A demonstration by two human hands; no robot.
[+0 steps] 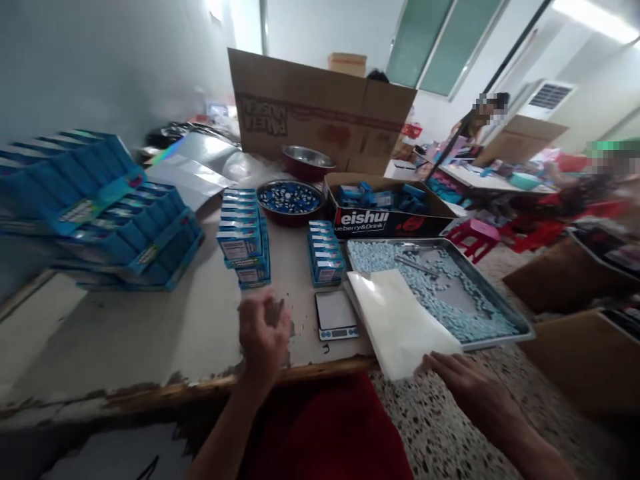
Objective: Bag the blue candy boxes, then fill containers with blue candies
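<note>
My left hand [264, 330] hovers above the table's front edge with its fingers curled. Motion blurs it, and whether it holds anything is unclear. My right hand [467, 383] grips the near corner of a cream-coloured sheet or thin stack of sheets [393, 317], which overlaps the left part of a metal tray [523, 333] of small pale-blue pieces [463, 320]. Between my hands lies a small digital scale [336, 313]. Behind my left hand stands a stack of small blue boxes [240, 243]; a shorter row of blue boxes [326, 253] is behind the scale.
Larger blue display boxes [115, 213] are stacked at the left. Further back are a bowl of blue-and-white pieces [290, 199], another metal bowl [309, 160], and a carton [390, 223] of blue packets. A tall cardboard panel [320, 113] rises behind them. Other people sit at the right.
</note>
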